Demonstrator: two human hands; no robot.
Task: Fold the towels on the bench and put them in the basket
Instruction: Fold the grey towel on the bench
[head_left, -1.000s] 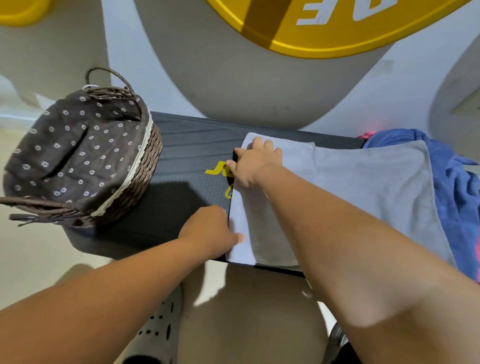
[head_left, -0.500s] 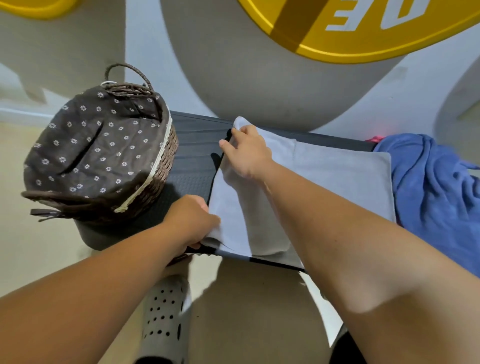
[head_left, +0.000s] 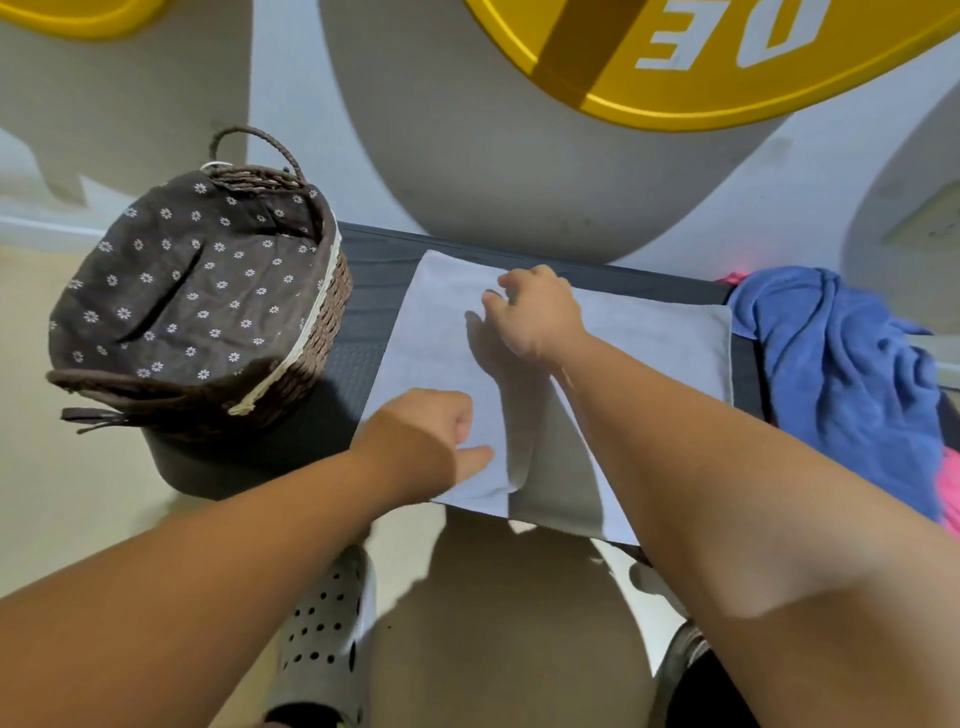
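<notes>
A grey towel (head_left: 649, 343) lies spread flat on the dark bench (head_left: 374, 280), with a raised crease near its front edge. My left hand (head_left: 431, 441) is over the towel's near left part, fingers curled and thumb lying on the cloth. My right hand (head_left: 535, 312) hovers just above the towel's far middle with fingers loosely curled and nothing visibly in them; its shadow falls on the cloth. The brown wicker basket (head_left: 322, 332) with a flowered liner stands at the bench's left end, with no towel visible in it. A crumpled blue towel (head_left: 841, 364) lies at the right end.
Something pink (head_left: 950, 493) shows under the blue towel at the right edge. A wall with a large yellow sign (head_left: 701, 78) rises behind the bench. My foot in a grey perforated clog (head_left: 322, 639) stands on the floor by the bench's front edge.
Both hands let go of the grey towel's left edge, which now lies flat, and moved right over the towel. The towel ended up further left, nearer the basket.
</notes>
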